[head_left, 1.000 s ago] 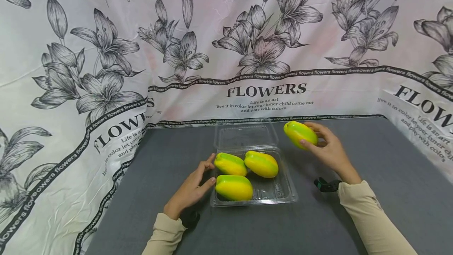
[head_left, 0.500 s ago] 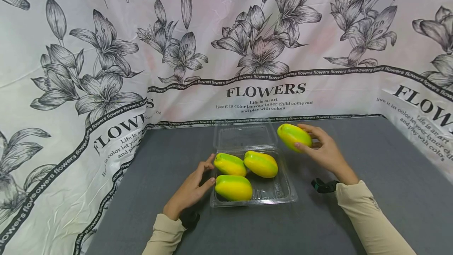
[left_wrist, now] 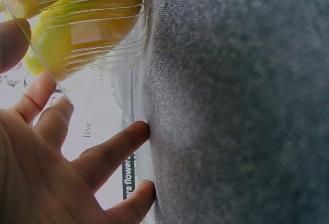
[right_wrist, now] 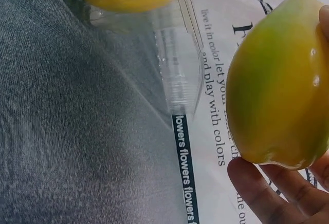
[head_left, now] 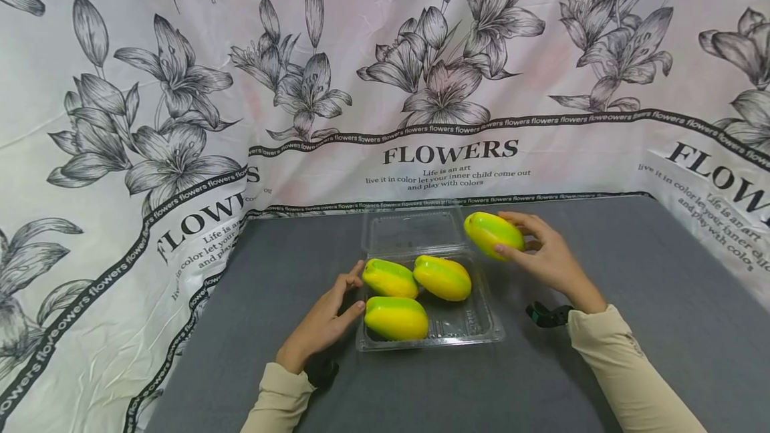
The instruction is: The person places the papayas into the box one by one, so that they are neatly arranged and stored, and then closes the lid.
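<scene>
In the head view my right hand (head_left: 553, 259) holds a glossy green-and-yellow papaya (head_left: 494, 236) between thumb and fingers, raised beside the back right of a clear plastic clamshell box (head_left: 460, 333). The right wrist view shows that papaya (right_wrist: 277, 85) close up, with fingertips at its lower end. Three similar papayas lie in the box: one back left (head_left: 391, 279), one back right (head_left: 443, 278), one front left (head_left: 397, 319). My left hand (head_left: 325, 319) rests at the box's left side, fingers spread. In the left wrist view, fingertips (left_wrist: 43, 88) meet the box rim while two other fingers reach the tabletop.
The box's transparent lid (head_left: 415, 229) is folded back, lying behind the base. A grey cloth-covered table (head_left: 289, 246) lies underneath. Flower-printed curtains (head_left: 445, 85) enclose the back and sides. Dark wrist straps (head_left: 547, 315) sit under both wrists.
My right hand has carried the held papaya left and slightly down, toward the box. The left hand and the three papayas in the box have stayed put.
</scene>
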The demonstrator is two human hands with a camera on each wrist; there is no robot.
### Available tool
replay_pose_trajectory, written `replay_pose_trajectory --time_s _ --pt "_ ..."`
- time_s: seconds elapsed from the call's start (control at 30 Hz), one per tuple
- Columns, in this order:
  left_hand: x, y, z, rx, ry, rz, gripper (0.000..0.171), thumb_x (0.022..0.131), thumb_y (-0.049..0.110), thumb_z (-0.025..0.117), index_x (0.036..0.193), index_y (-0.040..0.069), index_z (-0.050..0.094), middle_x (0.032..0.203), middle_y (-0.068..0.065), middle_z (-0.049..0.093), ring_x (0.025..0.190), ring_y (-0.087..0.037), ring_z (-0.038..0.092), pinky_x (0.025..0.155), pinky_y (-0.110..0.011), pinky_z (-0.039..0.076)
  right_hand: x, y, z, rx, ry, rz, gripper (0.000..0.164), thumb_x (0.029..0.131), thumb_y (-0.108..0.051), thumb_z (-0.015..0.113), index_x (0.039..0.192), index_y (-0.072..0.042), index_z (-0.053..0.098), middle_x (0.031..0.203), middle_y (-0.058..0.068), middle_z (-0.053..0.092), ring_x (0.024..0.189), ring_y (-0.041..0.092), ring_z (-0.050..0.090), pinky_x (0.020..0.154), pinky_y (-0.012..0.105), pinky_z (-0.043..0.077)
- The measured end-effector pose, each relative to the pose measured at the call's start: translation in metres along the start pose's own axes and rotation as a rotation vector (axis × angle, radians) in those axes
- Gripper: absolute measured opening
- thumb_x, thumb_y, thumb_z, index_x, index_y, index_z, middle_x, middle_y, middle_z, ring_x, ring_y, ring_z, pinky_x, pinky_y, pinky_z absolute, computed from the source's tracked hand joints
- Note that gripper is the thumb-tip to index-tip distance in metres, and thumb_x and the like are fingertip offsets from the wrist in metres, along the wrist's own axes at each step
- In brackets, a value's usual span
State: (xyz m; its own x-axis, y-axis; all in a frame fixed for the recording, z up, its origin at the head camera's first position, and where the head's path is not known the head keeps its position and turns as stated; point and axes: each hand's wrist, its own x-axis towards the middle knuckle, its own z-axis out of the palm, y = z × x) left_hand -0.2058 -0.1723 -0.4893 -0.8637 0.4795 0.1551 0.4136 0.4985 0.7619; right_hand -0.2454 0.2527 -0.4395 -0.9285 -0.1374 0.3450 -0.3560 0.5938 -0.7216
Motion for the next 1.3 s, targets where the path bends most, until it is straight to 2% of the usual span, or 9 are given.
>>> replay_pose_trajectory --time_s 0.2,0.43,0.67,0.87,1.13,1.3 --pt "0.0 0.0 -0.001 0.009 -0.01 -0.019 0.033 0.107 0.031 0.053 0.131 0.012 0.042 0.172 0.005 0.015 0.153 -0.027 0.035 0.12 -0.058 0.032 0.0 -0.005 0.004 -0.007 -0.026 -0.017 0.059 0.092 -0.033 0.077 0.146 -0.022 0.055 0.136 0.006 0.059 0.106 0.008 0.053 0.084 0.015 0.049" --pt "-0.001 0.001 -0.001 -0.01 -0.007 -0.015 0.037 0.107 0.036 0.053 0.132 0.011 0.042 0.171 0.005 0.016 0.154 -0.028 0.033 0.12 -0.059 0.031 -0.002 -0.014 0.008 -0.006 -0.043 -0.036 0.06 0.09 -0.032 0.079 0.145 -0.021 0.056 0.131 0.004 0.061 0.106 0.017 0.056 0.085 0.021 0.05" --pt "-0.001 0.002 -0.001 0.001 -0.008 -0.029 0.035 0.107 0.034 0.053 0.133 0.013 0.043 0.171 0.011 0.015 0.154 -0.024 0.031 0.121 -0.056 0.031 -0.002 -0.02 0.01 -0.04 -0.051 -0.087 0.058 0.089 -0.029 0.081 0.142 -0.021 0.059 0.124 0.002 0.065 0.101 0.01 0.056 0.085 0.026 0.052" --pt "0.0 0.001 -0.001 0.006 -0.012 -0.029 0.034 0.107 0.032 0.053 0.132 0.011 0.043 0.171 0.01 0.015 0.156 -0.022 0.028 0.122 -0.056 0.03 -0.004 -0.028 0.011 -0.051 -0.092 -0.105 0.057 0.088 -0.031 0.082 0.14 -0.019 0.06 0.121 0.0 0.066 0.1 0.012 0.057 0.085 0.031 0.053" --pt "0.001 0.0 -0.001 0.007 -0.011 -0.027 0.038 0.107 0.037 0.053 0.133 0.012 0.043 0.171 0.011 0.015 0.155 -0.022 0.029 0.122 -0.055 0.03 -0.005 -0.032 0.012 -0.058 -0.135 -0.13 0.055 0.087 -0.031 0.083 0.136 -0.02 0.062 0.119 -0.002 0.068 0.099 0.012 0.06 0.084 0.031 0.054" --pt "0.0 0.0 -0.001 0.007 -0.01 -0.027 0.034 0.107 0.031 0.055 0.133 0.012 0.043 0.171 0.012 0.015 0.155 -0.022 0.029 0.122 -0.055 0.031 -0.007 -0.037 0.012 -0.049 -0.168 -0.151 0.054 0.086 -0.032 0.083 0.134 -0.022 0.063 0.116 -0.005 0.069 0.097 0.012 0.06 0.078 0.03 0.054"
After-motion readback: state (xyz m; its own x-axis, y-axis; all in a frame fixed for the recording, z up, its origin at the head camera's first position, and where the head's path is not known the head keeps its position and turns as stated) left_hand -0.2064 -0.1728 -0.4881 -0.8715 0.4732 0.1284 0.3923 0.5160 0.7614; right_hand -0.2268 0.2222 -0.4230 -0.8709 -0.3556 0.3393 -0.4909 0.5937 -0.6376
